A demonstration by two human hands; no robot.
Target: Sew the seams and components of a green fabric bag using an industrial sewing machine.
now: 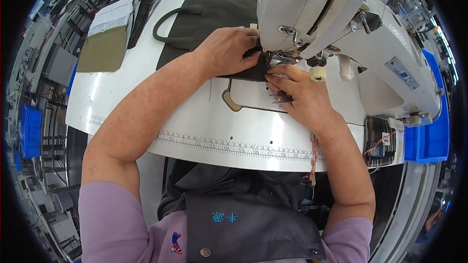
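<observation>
A dark green fabric piece (214,19) with a looped strap lies on the white table (146,87) and runs under the head of a white sewing machine (312,5). My left hand (226,48) lies flat on the fabric just left of the needle area, pressing it down. My right hand (300,90) rests on the near edge of the fabric by the presser foot (282,58), fingers pinched on the cloth, with small metal snips (280,98) tucked under its fingers.
A stack of olive and white fabric pieces (109,34) lies at the table's back left. Blue bins stand at the far right (431,131) and far left (29,129). A ruler scale (219,143) runs along the table's front edge. A dark apron (243,214) covers my lap.
</observation>
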